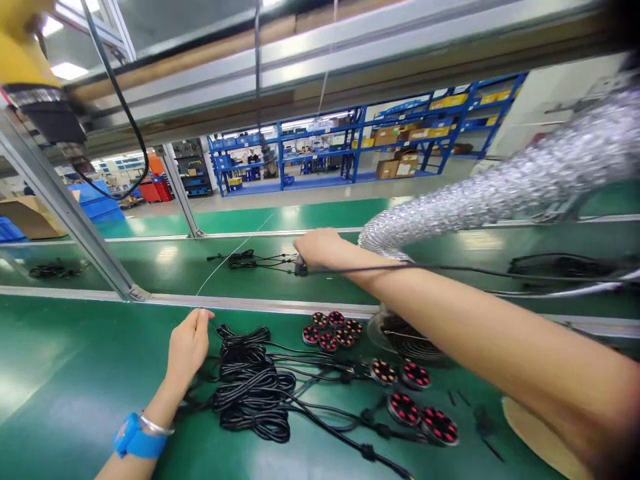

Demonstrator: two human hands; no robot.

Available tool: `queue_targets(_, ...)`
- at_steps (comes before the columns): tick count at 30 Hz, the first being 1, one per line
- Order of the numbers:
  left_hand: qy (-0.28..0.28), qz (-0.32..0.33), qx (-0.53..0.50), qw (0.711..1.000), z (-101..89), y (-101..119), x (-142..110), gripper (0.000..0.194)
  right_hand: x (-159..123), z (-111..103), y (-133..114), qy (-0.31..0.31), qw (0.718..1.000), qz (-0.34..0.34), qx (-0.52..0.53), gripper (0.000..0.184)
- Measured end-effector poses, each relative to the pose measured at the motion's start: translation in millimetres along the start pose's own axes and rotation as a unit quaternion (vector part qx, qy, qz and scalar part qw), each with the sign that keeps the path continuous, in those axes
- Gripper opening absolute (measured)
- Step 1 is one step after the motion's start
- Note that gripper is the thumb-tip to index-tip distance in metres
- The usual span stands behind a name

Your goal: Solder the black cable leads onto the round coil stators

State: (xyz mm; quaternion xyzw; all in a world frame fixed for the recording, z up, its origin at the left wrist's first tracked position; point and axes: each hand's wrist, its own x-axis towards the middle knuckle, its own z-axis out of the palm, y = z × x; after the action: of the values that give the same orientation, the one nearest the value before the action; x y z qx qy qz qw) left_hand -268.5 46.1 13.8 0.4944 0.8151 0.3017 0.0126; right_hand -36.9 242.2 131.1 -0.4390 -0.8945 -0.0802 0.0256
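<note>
My left hand is closed in a pinch above the green table, at the far left end of the coiled black cables. A thin dark lead runs up to its fingertips; what they grip is too small to make out. Stretched forward, my right hand is closed over the farther green surface, around a small black piece mostly hidden under it. A black cord runs rightward from there. Left of that hand lies a small cable bundle, its leads reaching toward the black piece. Round motor parts with red or copper coils lie by the coils.
A silver flexible duct comes down from the right beside my right arm. Metal posts stand at left, with a yellow machine overhead. A metal rail divides the green surfaces. More dark cables lie right. Blue shelves stand behind.
</note>
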Motion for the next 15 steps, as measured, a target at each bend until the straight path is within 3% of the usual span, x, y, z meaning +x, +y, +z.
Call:
queue_targets(3,-0.064,0.057,-0.013,0.996,-1.8,28,-17,0.039,-87,-15,17,0.031,0.996,-0.075,-0.02,0.01)
queue_targets(6,-0.17,0.145,0.021,0.974,9.7,68,-29,0.036,-177,-3,40,0.074,0.987,-0.14,-0.009,0.014)
queue_targets(8,-0.237,0.212,0.059,0.946,25.0,95,-25,0.048,-227,22,53,0.097,0.979,-0.181,0.021,0.016)
queue_targets(10,-0.279,0.265,0.084,0.919,44.2,119,-13,0.069,-268,53,62,0.188,0.949,-0.227,0.116,0.026)
queue_targets(13,-0.318,0.306,0.108,0.891,73.6,144,12,0.089,-309,100,67,0.257,0.921,-0.236,0.173,0.027)
queue_targets(14,-0.333,0.317,0.117,0.881,82.0,150,19,0.088,-317,113,68,0.303,0.906,-0.242,0.172,0.03)
queue_targets(15,-0.345,0.326,0.123,0.871,89.0,153,24,0.085,-324,124,69,0.307,0.909,-0.226,0.171,0.029)
